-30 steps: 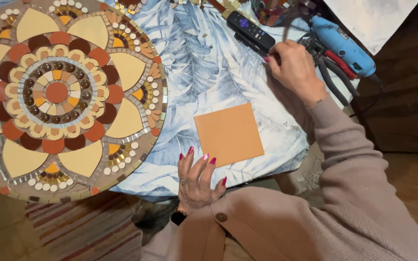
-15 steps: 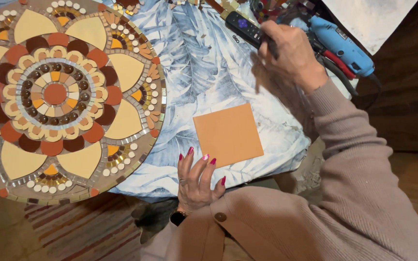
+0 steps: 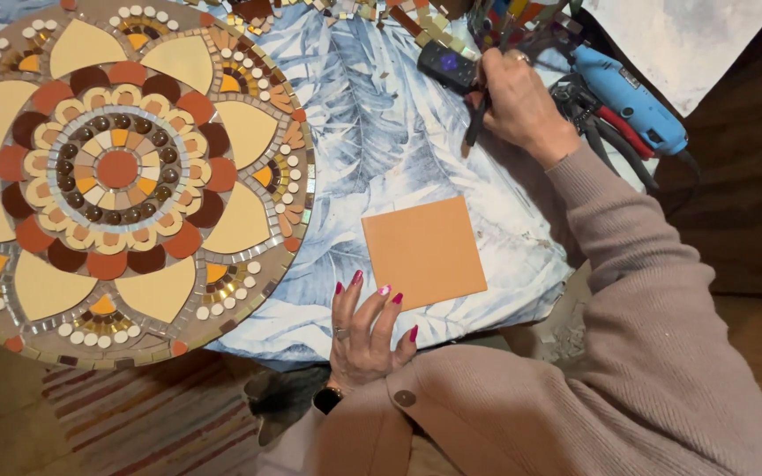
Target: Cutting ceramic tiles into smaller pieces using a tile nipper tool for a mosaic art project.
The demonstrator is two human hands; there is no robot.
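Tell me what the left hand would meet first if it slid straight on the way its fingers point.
Most likely the orange square tile: the left hand lies flat on the leaf-print cloth, fingers aimed up and slightly right, fingertips just short of its near edge.

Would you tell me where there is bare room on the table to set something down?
Free: leaf-print cloth between round mosaic and right hand, above the orange tile. Crowded: top right, around the blue tool.

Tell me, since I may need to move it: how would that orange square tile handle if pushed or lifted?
The orange square tile looks flat and stiff, so it should slide rather than roll. Its thin edges suggest it could chip or crack if dropped. The leaf-print cloth beneath may drag.
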